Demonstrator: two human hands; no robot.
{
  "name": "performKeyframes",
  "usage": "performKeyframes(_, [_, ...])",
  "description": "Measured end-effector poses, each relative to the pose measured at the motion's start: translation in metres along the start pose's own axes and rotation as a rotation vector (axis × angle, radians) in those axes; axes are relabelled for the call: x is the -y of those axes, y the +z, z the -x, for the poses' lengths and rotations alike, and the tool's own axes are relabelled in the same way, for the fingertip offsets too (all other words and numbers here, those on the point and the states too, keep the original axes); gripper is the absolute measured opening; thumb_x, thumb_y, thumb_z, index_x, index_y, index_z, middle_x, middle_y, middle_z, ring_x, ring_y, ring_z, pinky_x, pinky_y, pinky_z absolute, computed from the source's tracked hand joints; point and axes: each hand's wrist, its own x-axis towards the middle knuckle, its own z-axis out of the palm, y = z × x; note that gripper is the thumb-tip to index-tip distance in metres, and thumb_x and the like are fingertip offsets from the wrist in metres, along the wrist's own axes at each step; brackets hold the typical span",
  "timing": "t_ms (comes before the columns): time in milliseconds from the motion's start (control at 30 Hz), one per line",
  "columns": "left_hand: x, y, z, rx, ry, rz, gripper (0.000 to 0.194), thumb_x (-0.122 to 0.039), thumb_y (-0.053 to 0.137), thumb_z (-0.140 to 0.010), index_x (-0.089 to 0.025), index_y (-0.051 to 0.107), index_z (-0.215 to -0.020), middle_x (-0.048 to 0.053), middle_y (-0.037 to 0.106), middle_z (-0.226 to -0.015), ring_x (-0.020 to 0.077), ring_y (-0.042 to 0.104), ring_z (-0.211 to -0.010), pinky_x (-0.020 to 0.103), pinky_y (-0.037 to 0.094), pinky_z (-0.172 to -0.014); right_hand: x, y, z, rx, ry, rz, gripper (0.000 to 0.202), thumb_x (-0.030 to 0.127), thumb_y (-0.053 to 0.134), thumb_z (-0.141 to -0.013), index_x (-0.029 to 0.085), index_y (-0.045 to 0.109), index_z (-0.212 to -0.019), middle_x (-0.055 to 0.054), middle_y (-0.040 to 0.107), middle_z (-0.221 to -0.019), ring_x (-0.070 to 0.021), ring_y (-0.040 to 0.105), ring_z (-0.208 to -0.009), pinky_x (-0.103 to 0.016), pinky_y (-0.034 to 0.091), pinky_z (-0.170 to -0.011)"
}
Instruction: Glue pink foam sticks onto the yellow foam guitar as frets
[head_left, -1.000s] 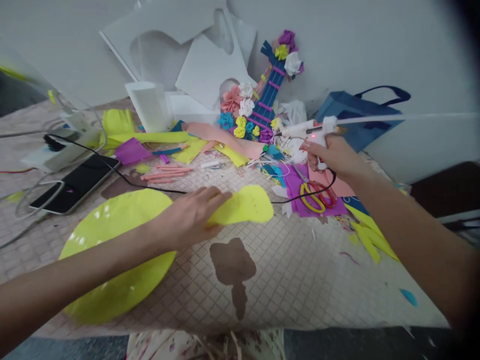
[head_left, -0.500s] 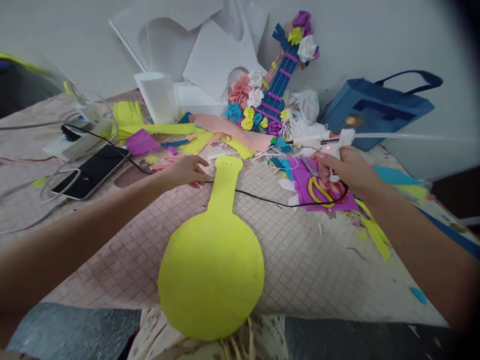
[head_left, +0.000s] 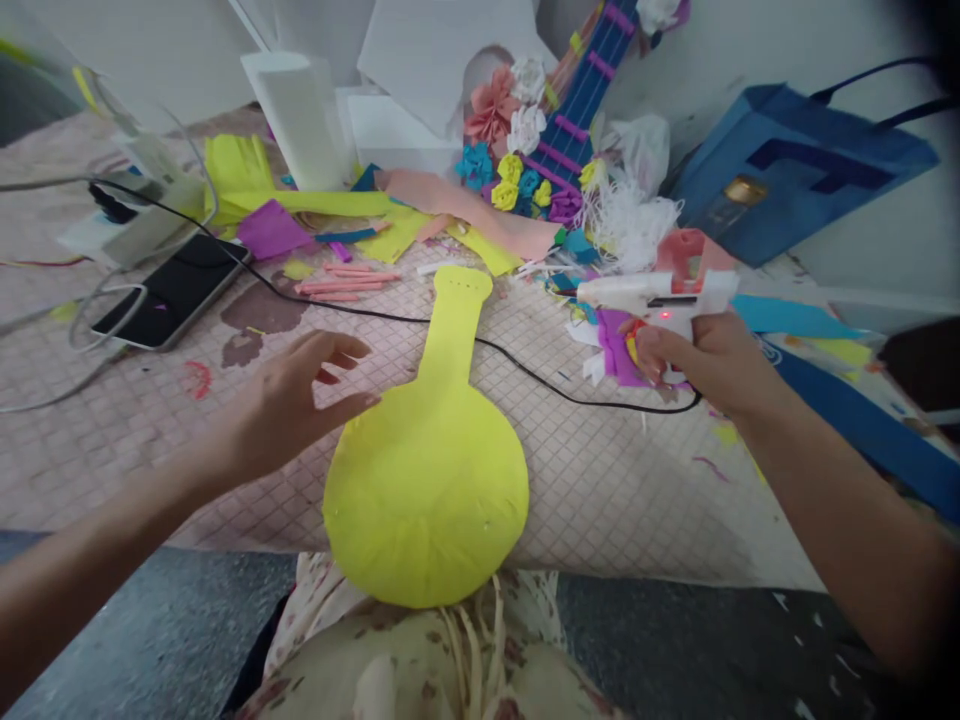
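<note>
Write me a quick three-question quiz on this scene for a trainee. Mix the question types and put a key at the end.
1. True or false: the phone lies to the left of the yellow cutout.
2. Which thing is in the right hand? A) phone B) glue gun C) bag
3. Fill in the blank: the black cord passes ____ the neck of the cutout.

Key
1. True
2. B
3. under
</note>
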Motion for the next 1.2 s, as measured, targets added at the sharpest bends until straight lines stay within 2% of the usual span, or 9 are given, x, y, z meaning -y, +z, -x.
performKeyframes(67, [-0.007,-0.002,0.028,-0.056,0.142,-0.028,0.039,-0.042,0.062,-0.08,-0.021,0.05,-0.111,0.009,0.059,-0.109,0.0228,0.059,-0.096,0.039,0.052,-0.08,0.002,0.004,0.01,0.057,-0.035,-0.036,0.03,0.046,0.06,-0.08,0.019,0.055,-0.069,0.002,0.05,-0.05,-0.0111,0.047,-0.044,-0.025,0.037,-0.043])
performKeyframes(133, [-0.014,-0.001,0.06,0.0,0.317,-0.022,0.041,-0.043,0.065,-0.078,-0.021,0.051,-0.11,0.008,0.059,-0.11,0.0233,0.057,-0.101,0.039,0.051,-0.083,0.004,0.009,0.02,0.097,-0.047,-0.045,0.025,0.044,0.06,-0.08,0.02,0.057,-0.077,0.002,0.051,-0.051,-0.0129,0.048,-0.045,-0.026,0.039,-0.044])
performKeyframes(233, [-0.02,0.01,0.099,0.055,0.63,-0.087,0.033,-0.03,0.071,-0.076,-0.022,0.057,-0.104,0.003,0.066,-0.097,0.0188,0.058,-0.099,0.036,0.048,-0.09,0.012,0.016,0.036,0.146,-0.054,0.043,0.022,0.044,0.059,-0.08,0.022,0.059,-0.078,0.001,0.054,-0.052,-0.016,0.051,-0.049,-0.029,0.041,-0.047])
performKeyframes(333, [-0.02,0.026,0.116,0.057,0.686,-0.101,0.022,-0.015,0.062,-0.082,-0.02,0.059,-0.103,0.002,0.068,-0.096,0.0171,0.059,-0.1,0.035,0.047,-0.093,0.022,0.022,0.05,0.198,-0.072,0.215,0.022,0.045,0.058,-0.079,0.024,0.061,-0.077,-0.001,0.059,-0.057,-0.0202,0.055,-0.054,-0.032,0.043,-0.05])
performKeyframes(433, [-0.018,0.037,0.114,0.047,0.647,-0.078,0.027,-0.008,0.054,-0.085,-0.022,0.058,-0.107,0.001,0.068,-0.1,0.0168,0.059,-0.102,0.036,0.048,-0.092,0.033,0.026,0.062,0.293,-0.11,0.344,0.021,0.046,0.057,-0.078,0.026,0.062,-0.077,-0.001,0.063,-0.062,-0.0229,0.058,-0.058,-0.034,0.044,-0.052])
performKeyframes(633, [-0.015,0.05,0.106,-0.04,0.509,-0.045,0.031,-0.005,0.058,-0.08,-0.019,0.058,-0.109,0.006,0.066,-0.104,0.0209,0.058,-0.102,0.041,0.047,-0.09,0.048,0.032,0.075,0.567,-0.102,0.366,0.012,0.04,0.057,-0.081,0.028,0.057,-0.081,0.003,0.061,-0.064,-0.0177,0.055,-0.053,-0.029,0.039,-0.049])
performKeyframes(733, [-0.021,0.059,0.107,-0.057,0.535,-0.035,0.033,-0.007,0.06,-0.08,-0.019,0.059,-0.11,0.005,0.067,-0.107,0.0209,0.056,-0.106,0.042,0.043,-0.096,0.052,0.035,0.076,0.65,-0.106,0.422,0.01,0.038,0.054,-0.085,0.028,0.055,-0.083,0.003,0.061,-0.069,-0.0167,0.057,-0.06,-0.027,0.037,-0.053])
performKeyframes(933, [-0.036,0.073,0.099,-0.01,0.708,0.037,0.029,-0.011,0.043,-0.093,-0.011,0.059,-0.116,0.01,0.064,-0.117,0.022,0.05,-0.118,0.041,0.036,-0.103,0.057,0.037,0.072,0.724,-0.136,0.539,0.01,0.033,0.049,-0.089,0.025,0.054,-0.087,0.003,0.06,-0.077,-0.0143,0.057,-0.066,-0.025,0.033,-0.057])
performKeyframes(1200, [-0.039,0.072,0.091,0.023,0.728,0.035,0.032,-0.012,0.035,-0.096,-0.009,0.061,-0.112,0.009,0.064,-0.119,0.0231,0.052,-0.114,0.039,0.041,-0.097,0.059,0.04,0.071,0.771,-0.081,0.538,0.012,0.035,0.05,-0.089,0.023,0.053,-0.085,0.002,0.06,-0.077,-0.0149,0.056,-0.068,-0.025,0.032,-0.057])
